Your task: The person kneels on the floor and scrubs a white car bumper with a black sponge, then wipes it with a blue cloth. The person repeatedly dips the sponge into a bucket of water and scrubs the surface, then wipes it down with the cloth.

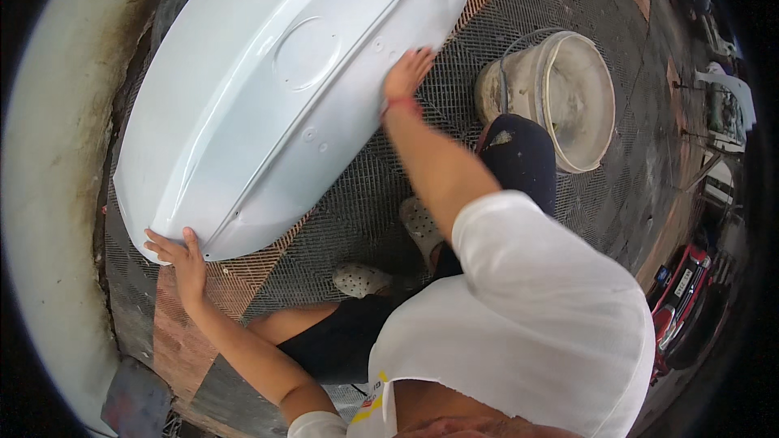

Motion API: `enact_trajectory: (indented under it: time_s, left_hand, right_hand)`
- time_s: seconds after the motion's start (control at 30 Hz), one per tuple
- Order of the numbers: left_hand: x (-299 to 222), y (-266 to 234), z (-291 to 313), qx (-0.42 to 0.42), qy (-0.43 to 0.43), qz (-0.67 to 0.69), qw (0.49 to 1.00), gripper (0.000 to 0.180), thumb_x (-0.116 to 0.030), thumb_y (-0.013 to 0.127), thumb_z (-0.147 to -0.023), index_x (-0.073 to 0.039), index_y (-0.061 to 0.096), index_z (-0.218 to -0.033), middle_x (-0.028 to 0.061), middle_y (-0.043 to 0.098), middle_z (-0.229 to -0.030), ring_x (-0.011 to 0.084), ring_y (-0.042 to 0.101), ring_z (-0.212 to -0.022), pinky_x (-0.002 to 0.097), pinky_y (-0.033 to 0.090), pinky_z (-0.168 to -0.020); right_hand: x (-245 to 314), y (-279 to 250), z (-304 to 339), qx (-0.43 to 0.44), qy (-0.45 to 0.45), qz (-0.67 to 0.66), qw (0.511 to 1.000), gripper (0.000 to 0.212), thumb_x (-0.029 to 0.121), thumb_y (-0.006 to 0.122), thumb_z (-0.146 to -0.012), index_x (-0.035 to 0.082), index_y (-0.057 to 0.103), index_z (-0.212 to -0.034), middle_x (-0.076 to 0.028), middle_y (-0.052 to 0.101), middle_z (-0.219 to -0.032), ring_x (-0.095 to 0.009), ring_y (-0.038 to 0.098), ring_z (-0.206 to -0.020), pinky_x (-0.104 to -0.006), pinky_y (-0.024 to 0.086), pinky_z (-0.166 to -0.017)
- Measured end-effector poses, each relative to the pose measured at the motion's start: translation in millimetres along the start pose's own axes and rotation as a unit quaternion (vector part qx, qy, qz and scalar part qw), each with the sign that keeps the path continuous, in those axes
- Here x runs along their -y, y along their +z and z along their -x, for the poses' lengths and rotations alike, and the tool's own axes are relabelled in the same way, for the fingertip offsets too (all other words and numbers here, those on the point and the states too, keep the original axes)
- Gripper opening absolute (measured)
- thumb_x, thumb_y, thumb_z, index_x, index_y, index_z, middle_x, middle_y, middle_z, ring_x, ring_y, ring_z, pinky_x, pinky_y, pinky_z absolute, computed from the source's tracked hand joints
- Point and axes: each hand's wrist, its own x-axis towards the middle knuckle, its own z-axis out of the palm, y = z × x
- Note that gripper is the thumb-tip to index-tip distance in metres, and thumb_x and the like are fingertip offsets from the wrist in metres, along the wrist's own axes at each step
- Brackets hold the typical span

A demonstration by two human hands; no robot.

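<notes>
A large, glossy white car body panel (235, 105) lies slanted across the upper left, with a round raised outline and a long crease on its surface. My left hand (183, 264) rests at the panel's near left corner, its fingers spread over the edge. Farther along the right-hand edge, my right hand (408, 75) lies on the panel with fingers stretched out. A red band circles that wrist, and the hand is slightly blurred. Neither hand shows anything gripped. The panel's underside is hidden.
A dirty white bucket (535, 85) with a wire handle stands right of my knee. Dark and reddish grid floor tiles (341, 211) lie beneath. A pale stained wall (57, 170) bounds the left side. A red and black vehicle part (682, 296) sits at the far right.
</notes>
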Motion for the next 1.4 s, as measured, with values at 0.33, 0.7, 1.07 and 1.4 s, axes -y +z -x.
enact_trajectory:
  time_s: [0.33,0.7,1.07,1.4]
  left_hand:
    - [8.3,7.9,-10.4,-0.034,0.039,-0.035,0.998,0.102,-0.075,0.038,-0.105,-0.016,-0.014,-0.171,0.0336,-0.015,-0.174,0.0584,-0.004,-0.159,0.0669,0.016,-0.128]
    - [7.2,8.3,-7.5,-0.049,0.053,-0.042,0.996,0.099,-0.07,0.039,-0.108,-0.014,-0.012,-0.171,0.036,-0.01,-0.173,0.0519,-0.003,-0.162,0.0614,0.018,-0.129]
    - [6.9,10.0,-9.3,-0.04,0.045,-0.044,0.997,0.099,-0.069,0.04,-0.108,-0.016,-0.016,-0.17,0.0382,-0.017,-0.171,0.0584,-0.005,-0.159,0.0644,0.017,-0.129]
    - [28.9,19.4,-27.2,-0.026,0.038,0.011,0.999,0.112,-0.081,0.042,-0.1,-0.018,-0.018,-0.17,0.0386,-0.021,-0.169,0.0629,-0.013,-0.156,0.0709,0.018,-0.125]
  right_hand:
    - [-56.6,25.2,-0.9,-0.045,0.004,-0.074,0.996,0.076,0.04,0.031,-0.115,-0.011,0.006,-0.166,-0.034,0.007,-0.174,-0.044,0.008,-0.164,-0.0494,0.009,-0.134]
    - [42.9,15.7,-367.6,-0.03,-0.363,0.132,0.922,0.06,0.03,0.03,-0.113,-0.016,0.046,-0.147,-0.036,0.042,-0.158,-0.046,0.041,-0.149,-0.0488,0.029,-0.126]
    - [-53.1,7.2,-172.7,-0.02,0.058,-0.19,0.98,0.072,0.039,0.033,-0.115,-0.012,0.019,-0.165,-0.033,0.018,-0.173,-0.042,0.021,-0.162,-0.0451,0.018,-0.133]
    - [22.3,-24.6,127.7,0.139,0.351,-0.131,0.917,0.056,0.031,0.044,-0.113,-0.004,0.044,-0.156,-0.031,0.053,-0.153,-0.043,0.052,-0.141,-0.0466,0.045,-0.116]
